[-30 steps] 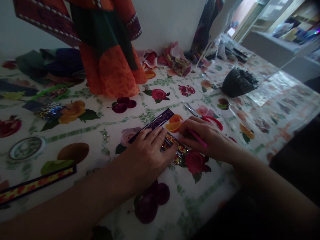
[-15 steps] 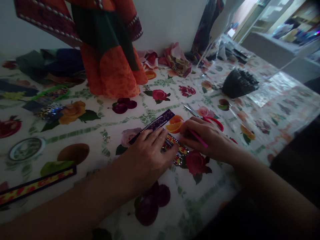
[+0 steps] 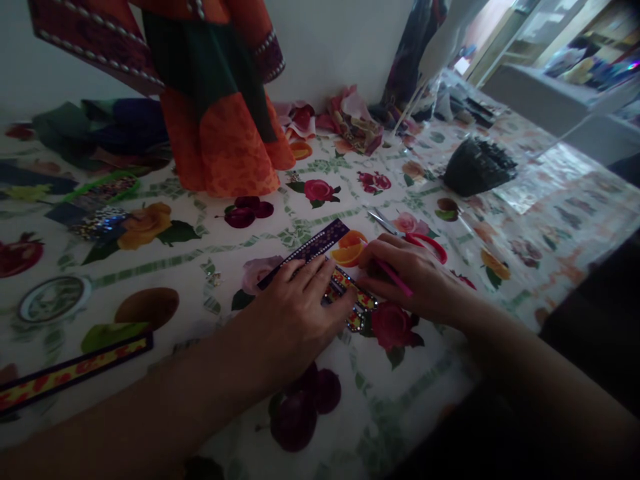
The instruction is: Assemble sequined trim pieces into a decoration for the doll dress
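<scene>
Just nearer you than the red-handled scissors (image 3: 414,237), your right hand (image 3: 423,277) has its fingers closed around a slim pink stick (image 3: 399,281). Your left hand (image 3: 295,303), loosely flat with fingers stretched out, lies over the purple strip (image 3: 320,243) and the yellow studded piece (image 3: 367,300), both left of the scissors. Beyond the scissors are a black container (image 3: 470,168), to the right, and an orange-and-green garment (image 3: 227,143), to the left.

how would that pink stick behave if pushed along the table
The pink stick looks slim, so probably light. It runs straight from the right hand, so likely stiff. Long and narrow, it might roll.
</scene>
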Demonstrator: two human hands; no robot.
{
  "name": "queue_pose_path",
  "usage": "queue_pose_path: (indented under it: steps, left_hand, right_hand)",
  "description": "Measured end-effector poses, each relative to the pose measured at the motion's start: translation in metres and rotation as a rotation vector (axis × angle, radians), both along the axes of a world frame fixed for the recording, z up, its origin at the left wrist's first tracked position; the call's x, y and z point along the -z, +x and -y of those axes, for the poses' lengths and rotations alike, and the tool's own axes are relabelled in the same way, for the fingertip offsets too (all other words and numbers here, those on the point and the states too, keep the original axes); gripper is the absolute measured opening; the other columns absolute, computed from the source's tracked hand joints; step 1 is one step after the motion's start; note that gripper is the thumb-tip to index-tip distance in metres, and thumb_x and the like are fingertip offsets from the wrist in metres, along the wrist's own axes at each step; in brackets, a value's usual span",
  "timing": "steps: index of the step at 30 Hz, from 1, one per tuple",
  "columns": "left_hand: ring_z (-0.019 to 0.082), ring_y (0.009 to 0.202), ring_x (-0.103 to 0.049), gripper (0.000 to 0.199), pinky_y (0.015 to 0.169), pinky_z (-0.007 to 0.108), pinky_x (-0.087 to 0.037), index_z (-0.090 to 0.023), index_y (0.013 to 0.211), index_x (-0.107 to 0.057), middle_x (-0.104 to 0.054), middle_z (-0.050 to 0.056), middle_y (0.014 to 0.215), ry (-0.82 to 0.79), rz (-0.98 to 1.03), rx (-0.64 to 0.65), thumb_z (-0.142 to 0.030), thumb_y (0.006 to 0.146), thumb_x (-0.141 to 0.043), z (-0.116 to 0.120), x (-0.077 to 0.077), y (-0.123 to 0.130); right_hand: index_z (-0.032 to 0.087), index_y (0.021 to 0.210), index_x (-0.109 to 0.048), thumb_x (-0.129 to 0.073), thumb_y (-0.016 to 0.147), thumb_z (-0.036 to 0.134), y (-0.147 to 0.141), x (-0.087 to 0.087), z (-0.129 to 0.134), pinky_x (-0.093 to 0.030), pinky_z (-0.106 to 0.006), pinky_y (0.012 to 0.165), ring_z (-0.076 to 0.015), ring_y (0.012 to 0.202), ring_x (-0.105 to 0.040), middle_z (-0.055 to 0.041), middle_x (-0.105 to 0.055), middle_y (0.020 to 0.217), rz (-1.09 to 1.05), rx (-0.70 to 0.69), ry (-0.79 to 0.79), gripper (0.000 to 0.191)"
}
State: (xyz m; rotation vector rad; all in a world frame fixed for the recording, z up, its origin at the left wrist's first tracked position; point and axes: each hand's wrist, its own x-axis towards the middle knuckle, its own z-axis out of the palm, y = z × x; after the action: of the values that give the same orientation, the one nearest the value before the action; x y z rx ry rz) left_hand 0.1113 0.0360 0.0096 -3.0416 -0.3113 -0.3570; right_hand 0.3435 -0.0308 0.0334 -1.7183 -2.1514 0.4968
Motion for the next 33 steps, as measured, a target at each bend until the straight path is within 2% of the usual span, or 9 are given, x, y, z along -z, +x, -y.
queue_pose_path:
  steps: [6, 12, 19, 26, 33]
  left_hand:
    - [0.041, 0.134, -0.053, 0.036, 0.102, 0.056, -0.048, -0.016, 0.136, -0.055, -0.056, 0.029, 0.14, -0.002, -0.002, 0.003, -0.023, 0.101, -0.047, -0.0009, 0.0003, -0.0002]
    - [0.04, 0.134, -0.053, 0.038, 0.102, 0.055, -0.048, -0.016, 0.138, -0.054, -0.057, 0.029, 0.139, 0.0, 0.006, 0.006, -0.024, 0.101, -0.047, -0.0011, 0.0014, -0.0002]
    - [0.041, 0.134, -0.053, 0.035, 0.102, 0.056, -0.047, -0.016, 0.134, -0.056, -0.056, 0.029, 0.14, -0.012, 0.023, 0.002, -0.026, 0.102, -0.046, -0.0004, 0.0019, -0.0001]
    - [0.041, 0.135, -0.052, 0.037, 0.102, 0.055, -0.047, -0.015, 0.134, -0.055, -0.055, 0.03, 0.141, -0.011, -0.003, 0.005, -0.022, 0.099, -0.052, -0.0002, -0.0001, -0.0011]
    - [0.041, 0.134, -0.052, 0.037, 0.102, 0.055, -0.048, -0.015, 0.135, -0.056, -0.056, 0.03, 0.14, -0.014, -0.009, 0.005, -0.022, 0.099, -0.051, -0.001, -0.0007, -0.0002]
  right_hand:
    - [0.021, 0.1, -0.059, -0.065, 0.093, 0.031, 0.0034, -0.0014, -0.0007, -0.045, -0.031, 0.074, -0.017, 0.083, -0.059, -0.0041, -0.062, 0.097, -0.067, 0.007, -0.007, 0.013]
    - [0.02, 0.098, -0.059, -0.067, 0.092, 0.035, 0.0027, 0.0016, -0.0007, -0.044, -0.031, 0.071, -0.016, 0.079, -0.058, -0.003, -0.059, 0.093, -0.06, 0.026, -0.011, 0.018]
    - [0.019, 0.101, -0.06, -0.066, 0.092, 0.023, -0.0006, 0.0009, -0.0007, -0.044, -0.031, 0.074, -0.0172, 0.083, -0.059, -0.005, -0.059, 0.098, -0.033, 0.031, -0.015, 0.012]
    - [0.02, 0.102, -0.06, -0.067, 0.092, 0.031, 0.0003, 0.0012, 0.0001, -0.045, -0.031, 0.073, -0.0173, 0.082, -0.058, -0.0049, -0.059, 0.098, -0.027, 0.023, -0.019, 0.016]
    - [0.02, 0.1, -0.059, -0.067, 0.091, 0.031, 0.0001, 0.0, 0.0005, -0.044, -0.031, 0.072, -0.017, 0.08, -0.058, -0.0042, -0.059, 0.096, -0.022, 0.019, -0.021, 0.016]
